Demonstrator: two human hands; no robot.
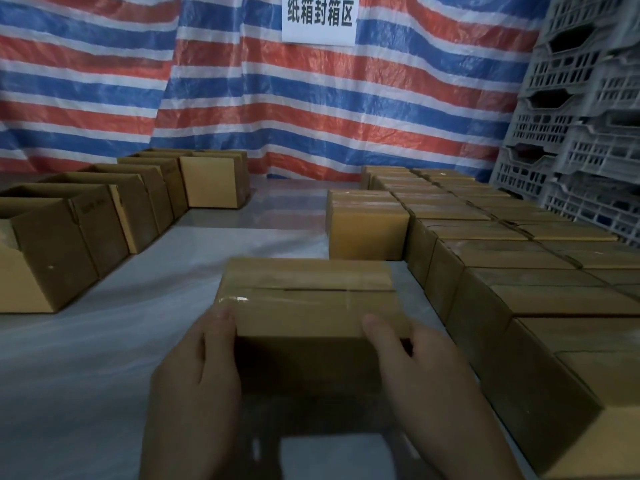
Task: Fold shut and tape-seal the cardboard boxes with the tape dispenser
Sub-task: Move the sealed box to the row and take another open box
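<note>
Nearest the camera, the person's left hand point(194, 375) and right hand point(422, 368) hold the cardboard box point(308, 292) by its near corners. Each thumb lies flat over the near top edge. The left hand's other fingers point(202, 341) are pressed close together against the left near corner. The right hand's other fingers go round the right side, and whether they are spread or together cannot be told. The box rests on a white plastic sheet point(104, 341) with its top flaps folded shut. A dark slit shows along the seam, and a strip of clear tape point(235, 299) glints across the top near the left edge. Just right of the box, rows of closed boxes point(519, 258) stand packed side by side, running from the near right corner away towards the back. One more closed box point(367, 230) sits just beyond the held box's far right corner, at the end of those rows. Well apart to the left of the box stands a line of open boxes point(69, 220) with their flaps up. Behind the box, past the bare sheet, hangs a striped tarp point(311, 116) in red, blue and white, and high on it is a white sign point(318, 19) with printed characters. Far to the right of the box, behind the closed rows, grey plastic crates point(571, 116) are stacked upward — their walls slotted.
</note>
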